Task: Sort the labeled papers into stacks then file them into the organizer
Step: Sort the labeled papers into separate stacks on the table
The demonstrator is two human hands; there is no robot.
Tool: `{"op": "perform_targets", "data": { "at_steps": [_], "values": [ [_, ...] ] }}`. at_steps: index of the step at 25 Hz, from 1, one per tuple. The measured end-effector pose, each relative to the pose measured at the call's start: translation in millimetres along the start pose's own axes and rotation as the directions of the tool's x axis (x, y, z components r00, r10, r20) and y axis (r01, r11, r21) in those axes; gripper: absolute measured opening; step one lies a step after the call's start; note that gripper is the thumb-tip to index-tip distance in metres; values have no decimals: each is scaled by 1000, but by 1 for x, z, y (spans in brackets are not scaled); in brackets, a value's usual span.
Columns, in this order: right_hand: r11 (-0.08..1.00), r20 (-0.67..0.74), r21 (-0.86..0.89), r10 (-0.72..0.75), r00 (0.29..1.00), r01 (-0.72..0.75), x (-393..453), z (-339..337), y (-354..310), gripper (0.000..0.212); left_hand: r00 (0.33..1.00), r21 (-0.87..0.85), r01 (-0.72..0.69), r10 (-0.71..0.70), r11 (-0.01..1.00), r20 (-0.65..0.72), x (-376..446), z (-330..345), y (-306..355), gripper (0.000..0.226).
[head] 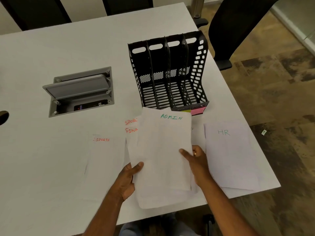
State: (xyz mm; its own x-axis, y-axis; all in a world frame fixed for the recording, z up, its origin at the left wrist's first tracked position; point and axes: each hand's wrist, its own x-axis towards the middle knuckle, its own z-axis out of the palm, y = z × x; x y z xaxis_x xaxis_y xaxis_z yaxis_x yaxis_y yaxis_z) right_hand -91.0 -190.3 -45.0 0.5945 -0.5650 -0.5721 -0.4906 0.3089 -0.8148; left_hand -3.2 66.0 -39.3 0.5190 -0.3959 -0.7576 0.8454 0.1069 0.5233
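White table (51, 53), papers mid-sort beside black organizer (170, 70), four slots.
Left hand (127, 178) and right hand (197, 160) pinch ADMIN sheet (163, 150); two labels beneath cut off.

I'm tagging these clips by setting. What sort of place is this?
Probably an office or meeting room: a white table with a built-in cable and power hatch, a black file organizer, and a black office chair beside it.

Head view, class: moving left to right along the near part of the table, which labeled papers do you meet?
SPORTS sheet → ADMIN sheet, gripped by both hands, left hand and right hand → HR stack.
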Motion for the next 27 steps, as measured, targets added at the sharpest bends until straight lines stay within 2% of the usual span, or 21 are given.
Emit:
{"op": "perform_targets", "data": {
  "at_steps": [1,2,5,9,11,13,15,17,20,24,27],
  "values": [
    [996,-59,-44,-81,995,79,-3,0,2,29,1000,21,-12,12,1000,-14,-1,-4,0,43],
    [986,-78,-84,-150,986,144,-5,0,4,34,999,26,-21,22,999,-30,-1,-8,-1,44],
    [961,-53,-111,-259,964,252,-15,2,6,41,997,11,-30,31,999,-77,-1,-15,-6,37],
    [976,-68,-51,-217,974,213,-24,4,11,8,990,77,-78,86,994,-115,2,-17,-10,29],
    [975,-86,-75,-215,973,209,-21,1,19,12,985,105,-102,115,989,-125,1,-17,-8,31],
    [973,-188,-131,-214,959,192,-10,-9,24,19,981,113,-120,135,986,-137,-1,-19,-5,33],
    [959,-307,-207,-254,917,196,3,-27,26,23,975,133,-141,161,981,-152,-2,-25,-1,33],
    [936,-365,-286,-303,880,203,12,-49,27,22,970,141,-151,174,978,-170,-4,-32,1,32],
    [929,-361,-308,-313,878,205,18,-70,30,26,962,148,-145,175,978,-211,-4,-43,-1,29],
    [978,-285,-150,-182,941,144,9,-66,29,25,957,141,-123,155,982,-244,-4,-54,-7,28],
    [980,-205,-91,-190,960,175,-10,-47,23,21,963,123,-123,148,985,-226,-6,-54,-11,29]
  ]
}}
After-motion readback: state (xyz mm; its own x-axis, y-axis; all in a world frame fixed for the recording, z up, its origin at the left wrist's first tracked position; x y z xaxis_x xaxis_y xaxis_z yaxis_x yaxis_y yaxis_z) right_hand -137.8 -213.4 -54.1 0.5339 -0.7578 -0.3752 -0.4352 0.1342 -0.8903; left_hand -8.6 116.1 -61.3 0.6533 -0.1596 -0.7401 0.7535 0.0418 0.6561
